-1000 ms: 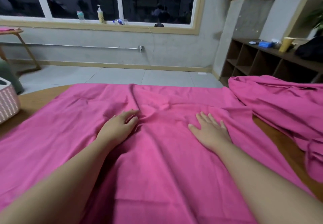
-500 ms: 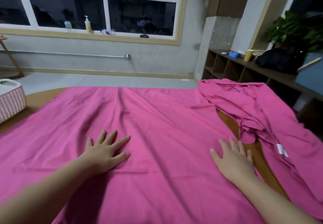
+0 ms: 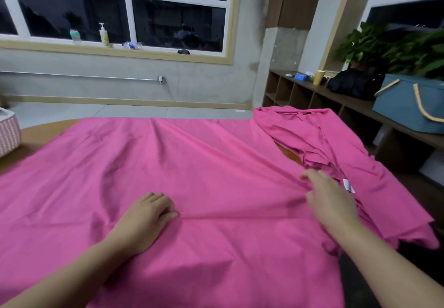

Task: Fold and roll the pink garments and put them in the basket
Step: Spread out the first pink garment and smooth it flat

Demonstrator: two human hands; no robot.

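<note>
We see a big pink cloth (image 3: 204,175) spread flat over the wooden table (image 3: 43,132). The left hand (image 3: 146,214) rests on it, and its fingers have curled in since half a second ago, when they lay spread flat. It bunches a little fold but we cannot tell if it grips. The right hand (image 3: 329,199) has moved up and to the right edge, where the fingers now pinch the cloth (a ridge runs between both hands). A second pink garment (image 3: 324,139) lies crumpled just beside it. The pink basket (image 3: 8,134) sits at the far left, well apart.
</note>
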